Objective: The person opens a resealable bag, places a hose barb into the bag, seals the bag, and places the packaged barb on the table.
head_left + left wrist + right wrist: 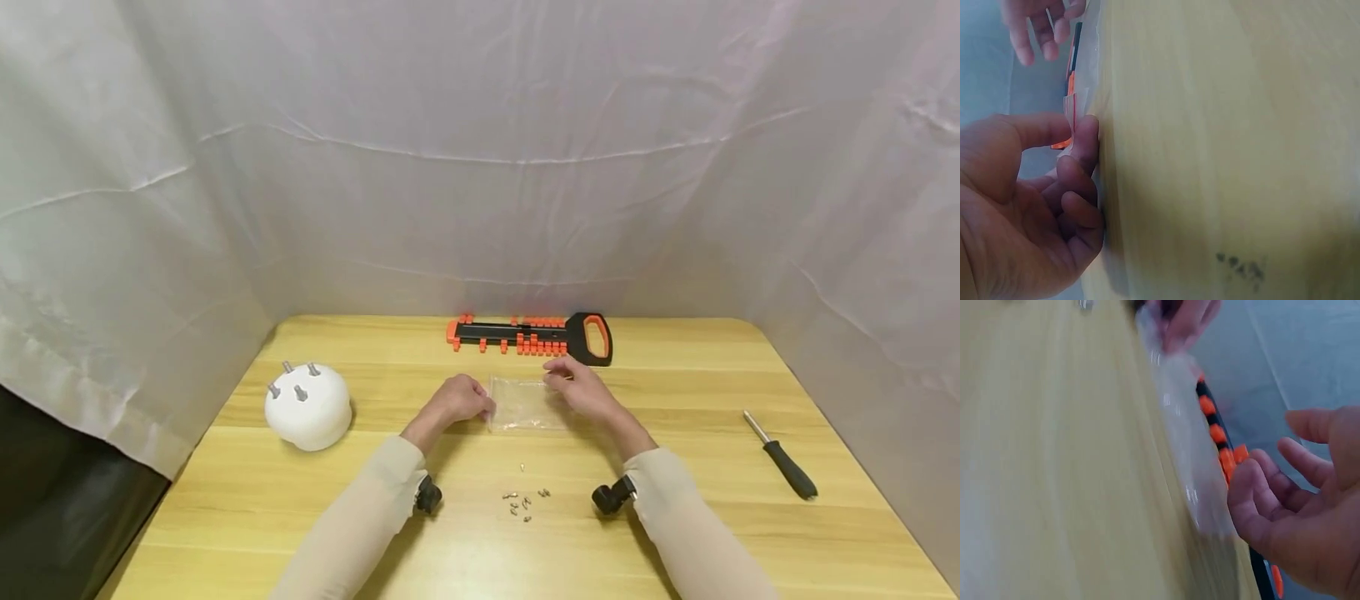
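Note:
A clear zip-lock plastic bag point(527, 406) lies on the wooden table in front of me. My left hand point(462, 399) pinches the bag's left end, where a red-lined zip strip point(1074, 111) shows between thumb and forefinger in the left wrist view. Over the bag's right end hovers my right hand point(583, 387), fingers loosely bent. In the right wrist view nothing sits between its thumb and fingers, and the bag's end point(1210, 515) is close beside them. Several small metal screws or fittings point(527, 502) are scattered nearer to me; their exact kind is too small to tell.
Behind the bag lies a black and orange rack with a handle point(597, 339). A white rounded object point(311, 417) with several grey pegs stands at the left. A screwdriver point(790, 469) lies at the right. Grey fabric point(480, 208) hangs behind the table.

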A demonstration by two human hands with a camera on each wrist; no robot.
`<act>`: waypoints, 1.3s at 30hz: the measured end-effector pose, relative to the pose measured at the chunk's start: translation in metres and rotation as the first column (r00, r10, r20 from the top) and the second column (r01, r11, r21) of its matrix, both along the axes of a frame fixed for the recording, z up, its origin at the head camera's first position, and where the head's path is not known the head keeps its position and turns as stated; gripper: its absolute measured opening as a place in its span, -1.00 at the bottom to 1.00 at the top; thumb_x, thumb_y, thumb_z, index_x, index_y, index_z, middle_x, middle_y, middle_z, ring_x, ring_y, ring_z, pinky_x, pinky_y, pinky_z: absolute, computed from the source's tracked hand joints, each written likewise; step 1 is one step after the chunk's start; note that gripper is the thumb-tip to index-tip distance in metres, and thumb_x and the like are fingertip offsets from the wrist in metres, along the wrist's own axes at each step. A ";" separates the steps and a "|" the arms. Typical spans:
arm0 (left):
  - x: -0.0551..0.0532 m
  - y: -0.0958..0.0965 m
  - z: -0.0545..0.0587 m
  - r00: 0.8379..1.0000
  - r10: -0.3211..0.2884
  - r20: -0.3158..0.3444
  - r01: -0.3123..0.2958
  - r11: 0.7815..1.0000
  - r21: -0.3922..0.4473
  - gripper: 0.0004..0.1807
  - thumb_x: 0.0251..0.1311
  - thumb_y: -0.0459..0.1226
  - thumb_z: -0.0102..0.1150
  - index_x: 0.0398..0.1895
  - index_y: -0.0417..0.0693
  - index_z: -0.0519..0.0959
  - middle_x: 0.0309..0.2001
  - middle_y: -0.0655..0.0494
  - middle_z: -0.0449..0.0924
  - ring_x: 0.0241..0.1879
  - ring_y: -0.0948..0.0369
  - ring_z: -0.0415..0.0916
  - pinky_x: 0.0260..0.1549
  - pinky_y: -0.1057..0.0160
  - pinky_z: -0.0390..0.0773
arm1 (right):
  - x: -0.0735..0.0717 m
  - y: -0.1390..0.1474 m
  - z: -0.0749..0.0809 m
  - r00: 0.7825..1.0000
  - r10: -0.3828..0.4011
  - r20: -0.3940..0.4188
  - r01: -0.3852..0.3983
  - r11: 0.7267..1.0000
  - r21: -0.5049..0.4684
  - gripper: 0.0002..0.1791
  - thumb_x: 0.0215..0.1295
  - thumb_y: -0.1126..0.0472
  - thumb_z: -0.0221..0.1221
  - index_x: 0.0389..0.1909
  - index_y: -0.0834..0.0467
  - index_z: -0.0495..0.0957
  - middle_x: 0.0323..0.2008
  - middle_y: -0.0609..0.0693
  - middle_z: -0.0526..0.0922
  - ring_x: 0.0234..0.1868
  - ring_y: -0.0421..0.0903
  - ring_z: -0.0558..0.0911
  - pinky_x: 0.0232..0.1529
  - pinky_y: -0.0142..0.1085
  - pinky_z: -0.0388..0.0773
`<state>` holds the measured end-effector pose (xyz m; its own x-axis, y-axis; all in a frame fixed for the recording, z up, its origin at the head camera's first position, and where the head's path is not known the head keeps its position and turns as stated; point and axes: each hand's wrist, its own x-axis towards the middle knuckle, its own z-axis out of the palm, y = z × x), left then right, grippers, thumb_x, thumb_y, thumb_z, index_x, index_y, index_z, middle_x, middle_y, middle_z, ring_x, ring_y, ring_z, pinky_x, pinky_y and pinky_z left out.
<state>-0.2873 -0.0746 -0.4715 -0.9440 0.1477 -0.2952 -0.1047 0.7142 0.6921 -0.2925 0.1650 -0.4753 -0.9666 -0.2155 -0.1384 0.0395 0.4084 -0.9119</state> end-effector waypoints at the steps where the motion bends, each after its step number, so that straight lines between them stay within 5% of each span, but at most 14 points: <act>1: 0.001 -0.001 0.000 1.000 0.002 0.003 -0.002 1.000 -0.003 -0.81 0.12 -0.18 0.32 -0.55 -0.07 0.61 -0.48 0.13 0.65 -0.61 0.27 0.30 -0.62 0.34 0.30 | 0.003 -0.004 0.001 0.998 0.016 0.056 -0.011 0.995 -0.094 -0.53 0.45 0.07 0.02 0.28 0.17 0.31 0.13 0.18 0.48 0.11 0.10 0.52 0.00 -0.16 0.55; 5: 0.002 -0.006 -0.003 1.000 0.019 0.018 -0.019 1.000 -0.010 -0.79 0.12 -0.19 0.31 -0.59 -0.08 0.60 -0.53 0.13 0.62 -0.65 0.28 0.25 -0.67 0.36 0.24 | 0.012 -0.018 0.000 0.975 0.068 0.213 0.020 0.922 -0.386 -0.44 0.48 0.05 -0.04 0.39 0.17 0.12 0.26 0.24 0.36 0.26 0.15 0.42 0.22 -0.04 0.45; 9: 0.002 -0.008 -0.005 1.000 0.027 0.014 -0.026 1.000 -0.010 -0.78 0.11 -0.20 0.31 -0.62 -0.07 0.59 -0.58 0.13 0.58 -0.69 0.29 0.23 -0.72 0.37 0.20 | 0.015 -0.023 -0.002 0.963 0.101 0.249 0.028 0.884 -0.466 -0.39 0.49 0.01 -0.08 0.43 0.16 0.04 0.30 0.25 0.33 0.30 0.19 0.39 0.21 -0.01 0.46; 15: 0.002 -0.006 0.000 1.000 0.024 0.005 -0.024 0.999 0.022 -0.80 0.18 -0.20 0.25 -0.54 -0.09 0.60 -0.60 0.13 0.56 -0.65 0.27 0.34 -0.65 0.35 0.31 | 0.016 -0.023 -0.007 0.947 0.128 0.294 0.027 0.881 -0.471 -0.36 0.50 0.02 -0.08 0.46 0.17 -0.02 0.33 0.30 0.28 0.32 0.24 0.37 0.17 -0.02 0.50; 19: 0.002 -0.004 0.002 0.999 0.030 0.019 -0.032 0.993 0.113 -0.84 0.25 -0.20 0.17 -0.37 -0.12 0.59 -0.53 0.08 0.60 -0.54 0.23 0.48 -0.52 0.32 0.47 | 0.017 -0.023 -0.009 0.940 0.127 0.317 0.039 0.884 -0.467 -0.40 0.51 0.05 -0.10 0.45 0.15 0.00 0.33 0.29 0.30 0.32 0.21 0.37 0.16 -0.03 0.51; 25: 0.003 0.000 0.007 0.997 0.034 0.071 -0.051 0.965 0.256 -0.79 0.27 -0.18 0.13 -0.18 -0.13 0.53 -0.47 0.07 0.56 -0.50 0.22 0.49 -0.49 0.30 0.51 | 0.018 -0.022 -0.008 0.933 0.144 0.330 0.031 0.882 -0.470 -0.35 0.50 -0.01 -0.09 0.46 0.16 -0.02 0.35 0.30 0.30 0.34 0.21 0.36 0.20 -0.03 0.48; 31: 0.004 0.011 0.013 0.998 0.025 0.056 -0.043 0.931 0.362 -0.78 0.32 -0.15 0.09 -0.14 -0.10 0.51 -0.42 0.06 0.53 -0.43 0.18 0.52 -0.40 0.24 0.58 | 0.018 -0.022 -0.003 0.930 0.143 0.338 0.040 0.877 -0.479 -0.34 0.43 -0.07 0.00 0.41 0.13 0.08 0.33 0.26 0.30 0.32 0.18 0.36 0.23 0.00 0.44; 39: 0.005 0.029 0.015 0.997 0.054 0.060 -0.075 0.889 0.452 -0.72 0.44 -0.11 -0.07 -0.16 -0.13 0.52 -0.28 0.05 0.50 -0.40 0.21 0.47 -0.30 0.21 0.61 | 0.018 -0.025 0.000 0.936 0.139 0.324 0.032 0.882 -0.470 -0.57 0.44 -0.02 0.00 0.18 0.13 0.30 -0.01 0.04 0.45 0.06 -0.03 0.48 0.15 -0.04 0.49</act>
<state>-0.2820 -0.0455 -0.4566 -0.9436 0.2145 -0.2522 -0.1778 0.3142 0.9326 -0.2743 0.1404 -0.4751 -0.8628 -0.3870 -0.3254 0.3700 -0.0448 -0.9279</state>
